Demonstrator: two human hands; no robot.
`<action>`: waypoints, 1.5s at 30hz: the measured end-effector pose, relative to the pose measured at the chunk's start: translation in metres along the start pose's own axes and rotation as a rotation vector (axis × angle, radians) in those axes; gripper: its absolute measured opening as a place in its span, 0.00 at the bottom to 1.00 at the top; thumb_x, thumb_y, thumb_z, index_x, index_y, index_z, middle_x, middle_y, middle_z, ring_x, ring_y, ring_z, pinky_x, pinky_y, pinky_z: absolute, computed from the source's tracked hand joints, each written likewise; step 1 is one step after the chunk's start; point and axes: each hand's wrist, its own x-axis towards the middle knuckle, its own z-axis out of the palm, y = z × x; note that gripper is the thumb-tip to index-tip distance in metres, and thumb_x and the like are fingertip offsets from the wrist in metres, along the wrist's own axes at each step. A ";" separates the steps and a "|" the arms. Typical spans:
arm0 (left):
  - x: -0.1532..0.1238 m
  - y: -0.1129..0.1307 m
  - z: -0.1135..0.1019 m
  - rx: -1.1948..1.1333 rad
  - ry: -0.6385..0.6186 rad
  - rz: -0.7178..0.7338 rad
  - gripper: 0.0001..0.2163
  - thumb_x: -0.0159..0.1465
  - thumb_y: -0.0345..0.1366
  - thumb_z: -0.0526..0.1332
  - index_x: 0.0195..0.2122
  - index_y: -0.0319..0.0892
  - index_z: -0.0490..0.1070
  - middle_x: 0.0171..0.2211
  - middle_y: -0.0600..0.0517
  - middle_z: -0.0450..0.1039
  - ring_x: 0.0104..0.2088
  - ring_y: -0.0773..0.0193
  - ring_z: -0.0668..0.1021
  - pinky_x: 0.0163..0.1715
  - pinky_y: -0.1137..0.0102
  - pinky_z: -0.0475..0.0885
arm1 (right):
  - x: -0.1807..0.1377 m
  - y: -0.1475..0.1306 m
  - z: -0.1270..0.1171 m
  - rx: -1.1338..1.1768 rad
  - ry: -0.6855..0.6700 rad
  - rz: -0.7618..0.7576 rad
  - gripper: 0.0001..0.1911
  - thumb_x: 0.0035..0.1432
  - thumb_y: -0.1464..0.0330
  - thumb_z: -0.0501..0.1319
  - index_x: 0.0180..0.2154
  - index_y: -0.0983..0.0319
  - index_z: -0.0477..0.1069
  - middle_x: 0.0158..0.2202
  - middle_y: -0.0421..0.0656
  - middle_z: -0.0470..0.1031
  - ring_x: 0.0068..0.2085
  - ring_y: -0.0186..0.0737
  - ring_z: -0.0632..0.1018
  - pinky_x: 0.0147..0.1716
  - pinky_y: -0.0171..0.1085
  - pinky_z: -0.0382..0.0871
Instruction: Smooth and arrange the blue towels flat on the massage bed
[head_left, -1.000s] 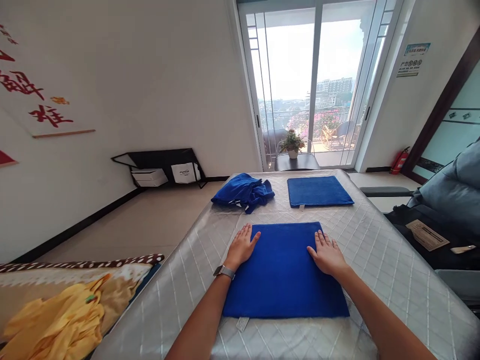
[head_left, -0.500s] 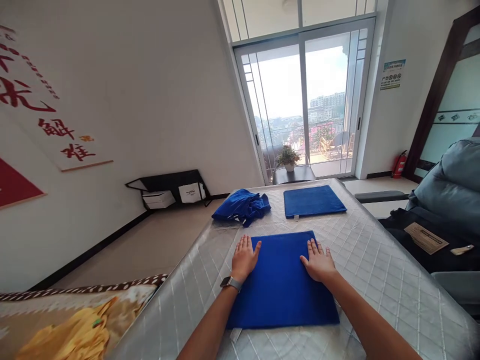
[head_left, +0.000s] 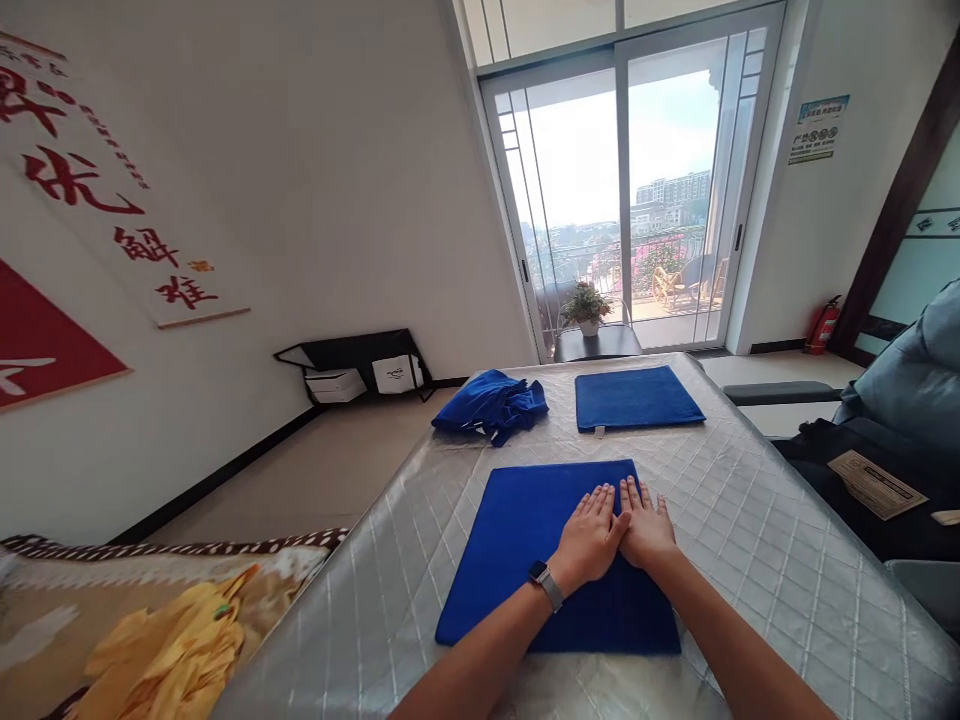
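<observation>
A flat, neatly folded blue cloth (head_left: 517,560) lies in front of me on the silver quilted table cover (head_left: 375,600). My left hand (head_left: 592,535), with a watch (head_left: 545,583) on the wrist, rests flat on the cloth right of its middle. Beside it, my right hand (head_left: 645,520) lies flat over the cloth's right edge, and the two hands touch at the thumbs. Both have their fingers stretched out and hold nothing. Farther back are a crumpled blue cloth (head_left: 491,403) on the left and another flat folded blue cloth (head_left: 637,398) with a small white tag on the right.
Yellow fabric (head_left: 180,640) lies on a patterned cover at the lower left. A black low rack (head_left: 352,355) stands by the wall. Behind the table is a potted plant (head_left: 586,305) on a chair. A grey armchair (head_left: 907,380) and black bag are at right.
My left hand has moved right across the cloth, from its left edge to beside my right hand. My right hand stays near the right edge. The view has shifted slightly.
</observation>
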 end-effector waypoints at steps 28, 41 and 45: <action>-0.109 -0.162 -0.028 0.093 0.109 -0.439 0.39 0.70 0.61 0.36 0.70 0.33 0.52 0.69 0.36 0.54 0.69 0.48 0.58 0.66 0.53 0.55 | 0.006 -0.004 -0.006 -0.033 -0.031 0.049 0.39 0.69 0.50 0.36 0.72 0.64 0.34 0.74 0.45 0.33 0.73 0.46 0.42 0.68 0.53 0.41; -0.111 -0.169 -0.021 0.095 0.097 -0.424 0.41 0.70 0.60 0.37 0.69 0.27 0.53 0.69 0.33 0.52 0.70 0.48 0.56 0.67 0.54 0.54 | -0.036 0.006 0.009 -0.046 0.092 -0.013 0.41 0.69 0.48 0.34 0.71 0.70 0.39 0.74 0.49 0.39 0.73 0.45 0.43 0.69 0.47 0.36; -0.111 -0.173 -0.019 0.122 0.093 -0.422 0.39 0.71 0.59 0.37 0.69 0.28 0.53 0.69 0.33 0.52 0.70 0.49 0.56 0.67 0.54 0.55 | -0.042 0.003 0.018 -0.009 0.088 0.002 0.40 0.69 0.50 0.35 0.71 0.69 0.39 0.74 0.47 0.38 0.73 0.44 0.43 0.70 0.48 0.34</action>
